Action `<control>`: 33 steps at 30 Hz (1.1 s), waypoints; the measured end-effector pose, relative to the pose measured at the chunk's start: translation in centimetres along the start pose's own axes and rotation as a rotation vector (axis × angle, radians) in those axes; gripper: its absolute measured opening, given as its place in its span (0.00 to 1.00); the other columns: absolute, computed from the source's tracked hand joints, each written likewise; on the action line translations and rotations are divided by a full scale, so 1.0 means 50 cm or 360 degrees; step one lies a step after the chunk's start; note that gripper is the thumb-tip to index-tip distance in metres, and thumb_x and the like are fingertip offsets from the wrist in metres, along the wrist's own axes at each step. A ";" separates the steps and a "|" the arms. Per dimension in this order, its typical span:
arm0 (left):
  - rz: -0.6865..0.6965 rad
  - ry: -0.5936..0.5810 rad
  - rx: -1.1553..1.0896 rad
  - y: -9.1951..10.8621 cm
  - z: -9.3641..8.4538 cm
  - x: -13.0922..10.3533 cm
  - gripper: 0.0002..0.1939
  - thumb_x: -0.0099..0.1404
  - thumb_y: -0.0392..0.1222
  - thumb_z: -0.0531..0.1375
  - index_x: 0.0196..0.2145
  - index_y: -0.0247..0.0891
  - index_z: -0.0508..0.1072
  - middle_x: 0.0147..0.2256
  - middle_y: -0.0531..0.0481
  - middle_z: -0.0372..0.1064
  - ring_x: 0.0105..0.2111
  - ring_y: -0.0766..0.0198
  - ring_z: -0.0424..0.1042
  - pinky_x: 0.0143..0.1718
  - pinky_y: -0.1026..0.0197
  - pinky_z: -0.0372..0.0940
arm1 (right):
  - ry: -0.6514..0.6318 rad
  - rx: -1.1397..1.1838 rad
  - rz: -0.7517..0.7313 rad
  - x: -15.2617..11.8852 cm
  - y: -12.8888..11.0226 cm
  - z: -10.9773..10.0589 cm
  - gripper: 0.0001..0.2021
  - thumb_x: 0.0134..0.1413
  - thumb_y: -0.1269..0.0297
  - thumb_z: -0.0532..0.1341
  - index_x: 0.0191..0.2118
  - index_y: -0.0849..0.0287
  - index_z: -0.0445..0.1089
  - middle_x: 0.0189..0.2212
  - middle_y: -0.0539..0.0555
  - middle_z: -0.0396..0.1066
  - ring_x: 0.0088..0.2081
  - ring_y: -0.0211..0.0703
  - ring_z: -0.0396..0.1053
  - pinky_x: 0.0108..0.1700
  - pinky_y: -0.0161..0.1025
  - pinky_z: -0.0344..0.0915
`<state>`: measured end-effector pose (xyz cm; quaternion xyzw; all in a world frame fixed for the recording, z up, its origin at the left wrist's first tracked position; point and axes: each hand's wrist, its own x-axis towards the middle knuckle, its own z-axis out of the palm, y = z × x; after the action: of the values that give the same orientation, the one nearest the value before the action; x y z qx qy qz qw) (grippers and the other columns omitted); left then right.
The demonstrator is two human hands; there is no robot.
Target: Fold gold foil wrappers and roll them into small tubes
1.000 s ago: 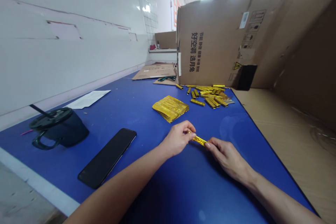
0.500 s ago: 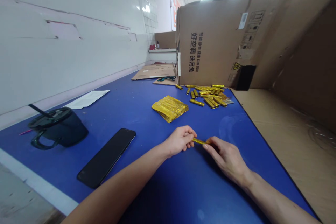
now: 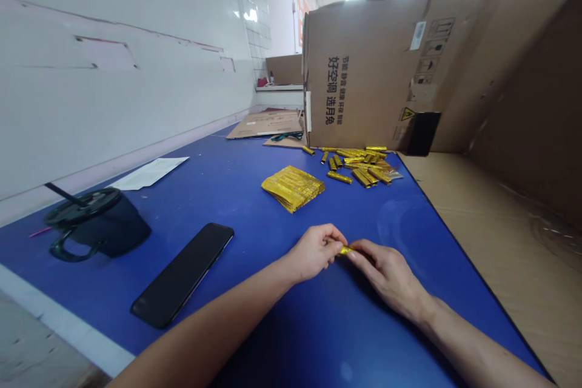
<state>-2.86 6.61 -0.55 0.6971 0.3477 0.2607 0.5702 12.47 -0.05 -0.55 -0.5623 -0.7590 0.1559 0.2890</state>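
Between my two hands is a small gold foil roll [image 3: 345, 250], held just above the blue table [image 3: 273, 303]. My left hand [image 3: 318, 250] pinches its left end, and my right hand [image 3: 379, 267] pinches its right end; the fingers cover most of it. Beyond my left hand lies a flat stack of gold foil sheets [image 3: 293, 188]. Farther back, to the right, several finished-looking gold foil rolls [image 3: 364, 163] lie in a loose heap, some of them side by side.
A black phone [image 3: 184, 276] lies left of my forearm, with a dark lidded mug [image 3: 97, 221] and straw beyond it. White paper [image 3: 150, 173] rests by the wall. A large cardboard box [image 3: 373, 73] stands at the back right. Flattened cardboard [image 3: 264, 124] lies at the far end.
My left hand has moved slightly right, closer to my right hand, so less of the gold foil roll shows between them. The stack and the heap have not been disturbed.
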 end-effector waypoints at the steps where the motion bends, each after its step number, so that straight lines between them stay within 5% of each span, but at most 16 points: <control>1: 0.0059 0.0039 0.0042 -0.001 0.001 0.000 0.06 0.55 0.39 0.53 0.31 0.33 0.65 0.20 0.56 0.59 0.16 0.74 0.57 0.17 0.71 0.53 | -0.0015 -0.0007 0.0042 0.001 0.000 -0.001 0.17 0.58 0.57 0.44 0.29 0.56 0.65 0.21 0.49 0.66 0.24 0.37 0.62 0.27 0.32 0.56; 8: 0.0059 -0.0112 0.0379 0.004 0.000 -0.011 0.09 0.58 0.42 0.51 0.27 0.34 0.65 0.20 0.55 0.62 0.17 0.73 0.58 0.18 0.70 0.53 | -0.0040 0.0014 0.0029 0.003 0.000 0.003 0.18 0.58 0.56 0.44 0.28 0.57 0.65 0.20 0.48 0.64 0.22 0.36 0.60 0.27 0.32 0.55; 14: 0.0130 -0.0052 0.0461 0.004 -0.011 -0.008 0.09 0.57 0.41 0.51 0.25 0.34 0.66 0.17 0.57 0.61 0.15 0.74 0.56 0.18 0.70 0.50 | -0.0144 0.0065 0.0069 0.005 -0.001 -0.009 0.18 0.57 0.56 0.44 0.27 0.58 0.65 0.17 0.47 0.60 0.20 0.35 0.56 0.24 0.31 0.54; 20: 0.0075 -0.0041 0.0364 0.001 -0.025 0.002 0.09 0.57 0.42 0.52 0.24 0.34 0.65 0.16 0.57 0.61 0.13 0.74 0.54 0.15 0.71 0.49 | -0.0123 0.0045 0.0121 0.007 0.009 -0.015 0.18 0.57 0.56 0.44 0.24 0.58 0.63 0.15 0.46 0.56 0.19 0.35 0.54 0.21 0.31 0.51; 27: -0.0166 -0.0239 -0.0116 -0.001 -0.025 0.004 0.16 0.59 0.51 0.48 0.27 0.34 0.63 0.16 0.55 0.60 0.11 0.74 0.54 0.11 0.71 0.48 | 0.0098 -0.0277 -0.0116 0.001 0.029 -0.001 0.17 0.58 0.58 0.44 0.29 0.58 0.66 0.21 0.51 0.67 0.22 0.37 0.62 0.27 0.33 0.55; 33: -0.0104 -0.0062 -0.0152 -0.003 -0.010 0.003 0.10 0.55 0.42 0.54 0.33 0.32 0.64 0.19 0.56 0.60 0.14 0.75 0.56 0.14 0.71 0.52 | 0.0027 -0.0108 -0.0031 0.002 0.011 -0.006 0.15 0.57 0.57 0.46 0.35 0.56 0.67 0.27 0.51 0.70 0.28 0.39 0.65 0.31 0.33 0.57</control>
<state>-3.15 7.06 -0.60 0.6624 0.3462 0.2445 0.6177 13.06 0.19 -0.60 -0.5657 -0.7667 0.1226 0.2778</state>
